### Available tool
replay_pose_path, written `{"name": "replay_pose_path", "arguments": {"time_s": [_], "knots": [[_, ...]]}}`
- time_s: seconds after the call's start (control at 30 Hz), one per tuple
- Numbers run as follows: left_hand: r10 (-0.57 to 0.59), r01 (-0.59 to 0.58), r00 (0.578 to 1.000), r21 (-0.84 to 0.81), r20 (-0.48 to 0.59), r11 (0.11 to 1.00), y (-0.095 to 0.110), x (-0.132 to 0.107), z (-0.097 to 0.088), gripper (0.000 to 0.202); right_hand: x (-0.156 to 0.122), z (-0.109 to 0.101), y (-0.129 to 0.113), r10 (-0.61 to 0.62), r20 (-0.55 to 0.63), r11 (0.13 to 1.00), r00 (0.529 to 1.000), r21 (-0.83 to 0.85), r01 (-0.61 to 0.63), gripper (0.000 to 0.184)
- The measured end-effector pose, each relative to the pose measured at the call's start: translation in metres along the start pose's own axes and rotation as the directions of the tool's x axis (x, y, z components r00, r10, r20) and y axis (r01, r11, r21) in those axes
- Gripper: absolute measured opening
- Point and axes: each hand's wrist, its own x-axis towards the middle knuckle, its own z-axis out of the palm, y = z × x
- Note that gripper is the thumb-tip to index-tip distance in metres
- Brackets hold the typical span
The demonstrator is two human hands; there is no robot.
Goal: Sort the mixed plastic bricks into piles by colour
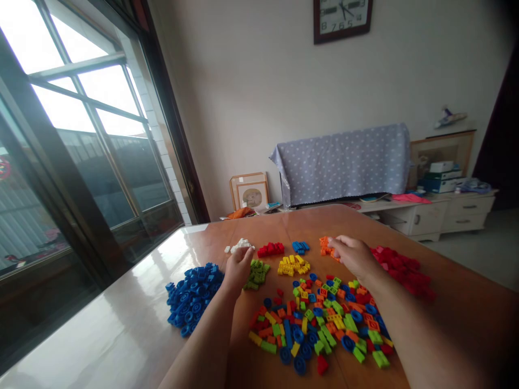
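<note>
My left hand point(239, 269) reaches over the table between a small pile of white toy bricks point(240, 245) and a pile of lime-green toy bricks point(257, 274). Its fingers are closed together, and whatever they hold is hidden. My right hand point(353, 256) is closed in a pinch at the edge of a small pile of orange toy bricks point(325, 246); I cannot make out a separate piece in its fingertips. Between the hands sit red toy bricks point(271, 249), blue toy bricks point(300, 247) and yellow toy bricks point(293, 265) in small groups. Nearer me spreads a mixed heap of coloured toy bricks point(320, 319).
A big pile of blue round pieces point(193, 300) lies left of my left forearm. Past my right wrist is a red pile point(403, 270). The brown table point(133, 319) is glossy. Behind it stand a white cabinet point(432, 219) and a cloth-covered object point(344, 165).
</note>
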Motion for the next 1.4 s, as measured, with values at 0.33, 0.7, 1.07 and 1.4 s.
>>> {"name": "replay_pose_path", "arguments": {"time_s": [0.33, 0.7, 1.07, 1.4], "knots": [[0.077, -0.178, 0.858, 0.154, 0.508, 0.972, 0.042, -0.031, 0.014, 0.034, -0.014, 0.016, -0.001, -0.077, 0.419, 0.957, 0.905, -0.223, 0.184, 0.023], [0.016, -0.135, 0.779, 0.143, 0.626, 0.981, 0.045, -0.049, 0.023, 0.024, -0.035, 0.036, -0.017, -0.017, 0.507, 0.767, 0.862, -0.546, 0.337, 0.018], [0.055, -0.195, 0.772, 0.153, 0.633, 0.969, 0.04, -0.047, 0.026, 0.029, -0.037, 0.036, -0.02, -0.041, 0.54, 0.762, 0.841, -0.528, 0.376, 0.014], [0.096, -0.068, 0.922, -0.088, 0.374, 0.994, 0.054, -0.035, 0.011, 0.025, -0.027, 0.039, -0.001, -0.135, 0.464, 0.921, 0.875, -0.266, 0.283, 0.013]]}}
